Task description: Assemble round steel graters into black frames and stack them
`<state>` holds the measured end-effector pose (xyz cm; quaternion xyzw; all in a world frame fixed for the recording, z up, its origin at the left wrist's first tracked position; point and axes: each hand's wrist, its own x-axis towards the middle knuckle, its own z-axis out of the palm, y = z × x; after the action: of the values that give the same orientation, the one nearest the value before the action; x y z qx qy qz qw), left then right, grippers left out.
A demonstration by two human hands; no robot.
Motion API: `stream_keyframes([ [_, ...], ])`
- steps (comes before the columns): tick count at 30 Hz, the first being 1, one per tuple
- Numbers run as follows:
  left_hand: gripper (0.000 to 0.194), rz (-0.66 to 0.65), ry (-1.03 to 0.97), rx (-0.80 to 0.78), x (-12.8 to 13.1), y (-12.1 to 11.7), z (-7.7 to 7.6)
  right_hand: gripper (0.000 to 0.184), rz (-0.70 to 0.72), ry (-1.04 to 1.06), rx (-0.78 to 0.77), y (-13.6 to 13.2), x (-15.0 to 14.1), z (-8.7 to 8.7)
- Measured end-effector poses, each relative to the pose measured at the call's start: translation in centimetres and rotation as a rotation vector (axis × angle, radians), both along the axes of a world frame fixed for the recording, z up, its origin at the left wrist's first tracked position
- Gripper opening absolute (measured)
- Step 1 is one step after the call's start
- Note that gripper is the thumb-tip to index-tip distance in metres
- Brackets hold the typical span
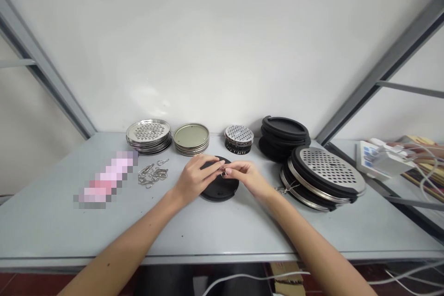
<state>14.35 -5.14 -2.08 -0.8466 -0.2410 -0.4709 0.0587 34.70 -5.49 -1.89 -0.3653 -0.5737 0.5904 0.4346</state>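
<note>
My left hand (195,176) and my right hand (250,177) meet over a round black disc (219,190) with a raised rim, lying flat on the table. Between their fingertips is a small shiny metal hook (224,174), largely covered by the fingers. Thumb and forefinger of my right hand pinch it from the right, while the left fingertips close on it from the other side. A loose pile of wire hooks (152,175) lies left of my left hand. Stacked perforated metal discs (148,130) and plain metal discs (191,135) stand behind it.
Small perforated discs (239,134) and black rimmed discs (285,126) are stacked at the back. To the right, assembled discs with grates (329,169) lean in a pile. A power strip (374,162) with cables lies beyond the frame post. A blurred pink object (107,179) is at left.
</note>
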Motion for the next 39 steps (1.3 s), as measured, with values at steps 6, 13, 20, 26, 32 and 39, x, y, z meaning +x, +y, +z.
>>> stream_keyframes([
  [6, 0.026, -0.024, -0.004, -0.032, -0.02, -0.04, 0.16, 0.027, -0.01, -0.003, -0.007, 0.2, -0.05, -0.18],
  [13, 0.017, -0.024, -0.027, -0.053, 0.15, -0.07, -0.12, 0.028, 0.017, -0.062, 0.036, 0.12, 0.0, -0.11],
  [20, 0.017, -0.001, -0.025, 0.007, 0.04, 0.05, 0.16, 0.036, 0.073, -0.052, 0.03, 0.14, -0.11, -0.15],
  [26, 0.023, 0.033, -0.024, 0.032, -0.28, 0.03, 0.51, 0.03, 0.042, -0.188, 0.216, 0.03, -0.46, -0.64],
  [32, 0.024, 0.059, -0.001, -0.038, -0.47, 0.41, -0.05, 0.027, -0.108, -0.265, 0.331, 0.1, -0.17, -0.25],
  [39, 0.037, 0.033, -0.007, -0.206, -0.24, 0.09, -0.13, 0.026, -0.134, -0.265, 0.367, 0.23, -0.12, -0.25],
])
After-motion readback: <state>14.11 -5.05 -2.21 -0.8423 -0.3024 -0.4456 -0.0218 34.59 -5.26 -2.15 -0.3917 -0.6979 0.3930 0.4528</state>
